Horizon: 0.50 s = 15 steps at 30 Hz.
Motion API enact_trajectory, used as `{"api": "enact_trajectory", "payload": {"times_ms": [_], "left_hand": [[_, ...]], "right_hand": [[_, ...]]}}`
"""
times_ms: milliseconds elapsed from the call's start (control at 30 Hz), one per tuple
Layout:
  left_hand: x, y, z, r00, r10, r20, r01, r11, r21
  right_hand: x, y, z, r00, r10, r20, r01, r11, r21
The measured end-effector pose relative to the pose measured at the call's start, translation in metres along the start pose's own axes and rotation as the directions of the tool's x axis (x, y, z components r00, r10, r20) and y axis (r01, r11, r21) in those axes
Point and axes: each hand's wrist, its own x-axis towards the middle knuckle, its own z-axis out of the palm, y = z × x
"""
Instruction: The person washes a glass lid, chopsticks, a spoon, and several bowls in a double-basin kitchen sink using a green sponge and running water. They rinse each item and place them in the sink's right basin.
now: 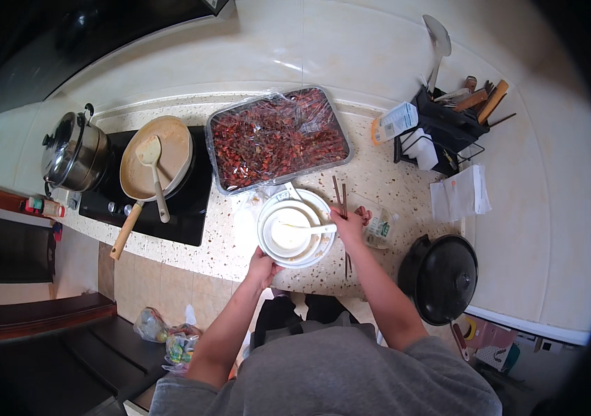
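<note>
A stack of white dishes (297,263) sits in front of me at the counter's front part. Its top bowl (281,217) holds a white spoon (321,229) and some pale residue. My left hand (263,268) grips the stack's lower left rim. At the right rim is my right hand (348,226), closed around dark chopsticks (344,195) that stick out above and below it. Its thumb side touches the dishes. A clear plastic package (378,229) with a green label lies just right of this hand.
Behind the dishes lies a film-covered metal tray (349,151) of red chillies. On the black cooktop (191,223) stand a pan (131,177) with a spatula (157,187) and a steel pot (74,151). At right are a utensil rack (446,125) and a black lidded pot (444,275).
</note>
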Motion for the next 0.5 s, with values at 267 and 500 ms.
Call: {"api": "enact_trajectory", "payload": {"times_ms": [267, 500], "left_hand": [[-0.1, -0.039, -0.034, 0.992, 0.088, 0.087, -0.073, 0.984, -0.16], [-0.2, -0.074, -0.074, 0.97, 0.14, -0.2, -0.188, 0.951, -0.247]], "right_hand": [[-0.063, -0.04, -0.022, 0.954, 0.035, 0.298, -0.054, 0.997, 0.057], [-0.066, -0.069, 0.052, 0.793, -0.382, 0.474, 0.599, 0.628, -0.496]]}}
